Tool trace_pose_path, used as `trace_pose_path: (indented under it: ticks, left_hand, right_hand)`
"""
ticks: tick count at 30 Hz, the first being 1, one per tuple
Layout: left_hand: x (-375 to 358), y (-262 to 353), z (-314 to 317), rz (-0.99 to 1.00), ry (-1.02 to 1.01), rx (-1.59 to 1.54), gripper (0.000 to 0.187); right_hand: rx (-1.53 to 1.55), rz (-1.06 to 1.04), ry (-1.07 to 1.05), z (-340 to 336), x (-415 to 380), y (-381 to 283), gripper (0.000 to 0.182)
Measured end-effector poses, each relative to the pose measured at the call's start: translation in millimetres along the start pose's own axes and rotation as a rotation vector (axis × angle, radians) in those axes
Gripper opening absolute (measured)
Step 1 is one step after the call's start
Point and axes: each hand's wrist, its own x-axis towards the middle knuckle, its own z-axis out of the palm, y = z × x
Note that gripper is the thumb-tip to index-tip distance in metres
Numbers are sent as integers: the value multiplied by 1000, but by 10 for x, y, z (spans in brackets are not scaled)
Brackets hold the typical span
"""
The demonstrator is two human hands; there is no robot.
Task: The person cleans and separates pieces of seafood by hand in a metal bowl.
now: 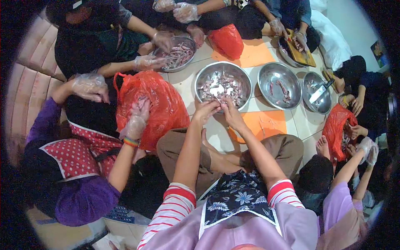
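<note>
My left hand (pixel 207 111) and my right hand (pixel 232 114) meet over the near rim of a steel bowl (pixel 198 85). Both are bare, with fingers pinched together. A thin pale strip (pixel 218 99) shows between the fingertips; its exact kind is too small to make out. Inside the bowl lie many short pinkish-grey and whitish cut pieces (pixel 233 85), apparently raw meat. Just below my right hand, an orange cutting mat (pixel 250 127) lies on the floor with a few thin pale scraps on it.
To the right stand a steel bowl (pixel 261 73) with a few pinkish strips and another bowl (pixel 308 79) holding a cleaver (pixel 321 91). On the left, a co-worker's gloved hand (pixel 135 125) reaches at a red plastic bag (pixel 166 104). Other people work around bowls, a wooden board (pixel 306 56) and red bags.
</note>
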Motion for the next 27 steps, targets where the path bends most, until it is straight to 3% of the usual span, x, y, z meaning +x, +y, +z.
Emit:
trace_pose_path:
  ticks: [4,11,16,18,21,23,27]
  left_hand:
    - [-31,35,36,-40,-14,49,15]
    - [-19,-2,43,-81,-20,155,16]
    - [49,-93,-58,-59,-128,134,17]
    - [62,-45,-79,78,-12,165,22]
    - [85,-24,-58,201,62,91,25]
    - [110,-28,-43,255,80,6,26]
    - [66,-26,-40,313,220,348,27]
  right_hand:
    - [-32,119,-10,13,51,-30,32]
    - [-149,35,17,23,120,24,34]
    - [25,175,21,-5,295,310,49]
    - [10,264,71,-89,352,412,54]
    - [188,289,80,-240,330,305,33]
    - [261,348,15,-404,302,191,32]
    - [445,406,-18,-564,206,161,31]
